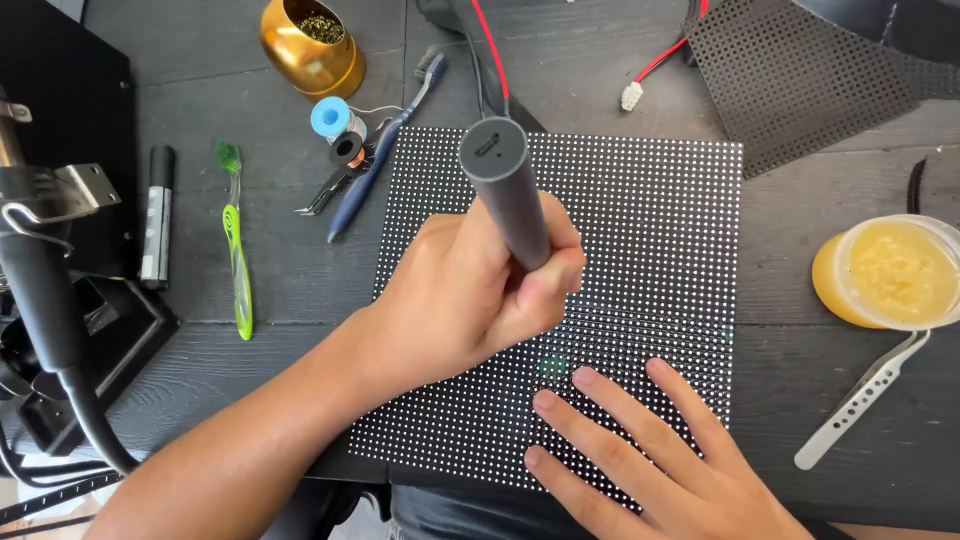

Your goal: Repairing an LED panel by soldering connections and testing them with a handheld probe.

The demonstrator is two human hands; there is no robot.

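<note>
**Here: pen tool pressed to dotted panel**

Here, left hand [455, 300] wrapped tight around a grey pen tool [508, 192], fingers closed about the lower barrel, the tip hidden behind thumb and knuckles. Impossible to tell whether the tip touches the panel [660, 230] beneath. Upper end of the tool tilted toward the camera, small slot showing in its cap.

Right hand [650, 460] flat on the panel's near edge, fingers spread and straight, gripping nothing; wrist cut off by the bottom of the frame.

Panel black, covered in a grid of white dots, lying on the dark table [200, 70]; its near-left corner covered by the left forearm. Faint green glow just beside the right fingertips, too blurred to make out.

Left of the panel: green toothbrush [237, 250], blue toothbrush [385, 150], tweezers [322, 195] partly under a solder spool [332, 117], gold bowl [308, 45] of brass wool. Far left, a black stand [50, 290], cropped and hard to read. Right: yellow tub [893, 273] cut off at the edge, white tweezers [865, 395], perforated sheet [800, 80], red wire [665, 58] ending in a white plug.
</note>
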